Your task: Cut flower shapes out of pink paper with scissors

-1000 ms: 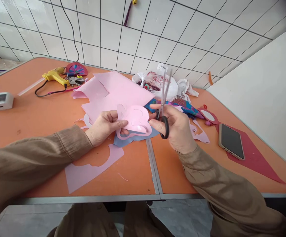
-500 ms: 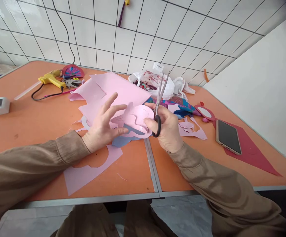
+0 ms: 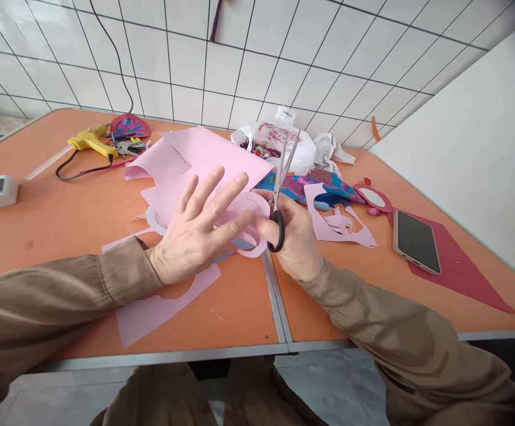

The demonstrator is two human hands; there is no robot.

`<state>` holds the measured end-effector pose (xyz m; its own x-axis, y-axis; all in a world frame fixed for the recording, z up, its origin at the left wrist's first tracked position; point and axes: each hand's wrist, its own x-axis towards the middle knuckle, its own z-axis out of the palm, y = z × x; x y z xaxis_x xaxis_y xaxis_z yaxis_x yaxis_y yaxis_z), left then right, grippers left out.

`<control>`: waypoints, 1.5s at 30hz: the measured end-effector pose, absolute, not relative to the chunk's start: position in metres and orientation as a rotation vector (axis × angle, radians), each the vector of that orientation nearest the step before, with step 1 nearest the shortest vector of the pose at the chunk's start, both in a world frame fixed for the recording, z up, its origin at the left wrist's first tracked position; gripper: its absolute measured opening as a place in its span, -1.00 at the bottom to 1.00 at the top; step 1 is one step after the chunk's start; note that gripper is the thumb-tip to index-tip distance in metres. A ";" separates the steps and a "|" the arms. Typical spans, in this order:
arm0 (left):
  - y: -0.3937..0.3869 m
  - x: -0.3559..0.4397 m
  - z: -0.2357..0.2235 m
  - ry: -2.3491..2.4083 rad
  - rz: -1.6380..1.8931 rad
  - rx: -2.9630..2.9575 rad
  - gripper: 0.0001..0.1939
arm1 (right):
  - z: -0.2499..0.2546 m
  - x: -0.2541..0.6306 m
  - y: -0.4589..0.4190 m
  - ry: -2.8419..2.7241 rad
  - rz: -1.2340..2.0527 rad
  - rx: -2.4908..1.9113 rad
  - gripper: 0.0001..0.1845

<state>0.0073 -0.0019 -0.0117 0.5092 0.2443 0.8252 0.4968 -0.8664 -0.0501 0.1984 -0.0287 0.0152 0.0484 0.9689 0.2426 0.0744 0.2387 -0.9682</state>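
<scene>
A pink cut-out [image 3: 261, 204] was held above an orange table [image 3: 248, 313], between the hands. Its right edge was pinched by the right hand [image 3: 299, 239], from which scissors [image 3: 277, 190] pointed upward, blades parted. The left hand [image 3: 195, 236] was spread, fingers apart; whether the paper was touched could not be told. A light pinch seemed best, blades well clear.

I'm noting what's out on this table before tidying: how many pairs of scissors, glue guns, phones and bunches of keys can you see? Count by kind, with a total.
Scissors: 1 pair, in the right hand
Yellow glue gun: 1
Phone: 1
Bunch of keys: 1
Total: 4
</scene>
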 end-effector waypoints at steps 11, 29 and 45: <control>-0.010 0.006 0.007 -0.760 -1.388 -2.833 -0.77 | 0.013 0.198 -0.030 -1.265 1.069 -1.085 -0.44; -0.010 0.004 0.012 -0.785 -1.325 -2.843 -0.80 | 0.017 0.200 -0.029 -1.347 1.004 -1.067 -0.48; -0.001 0.001 0.019 -0.976 -1.764 -2.805 -0.85 | 0.019 0.222 -0.013 -1.533 0.908 -1.350 -0.36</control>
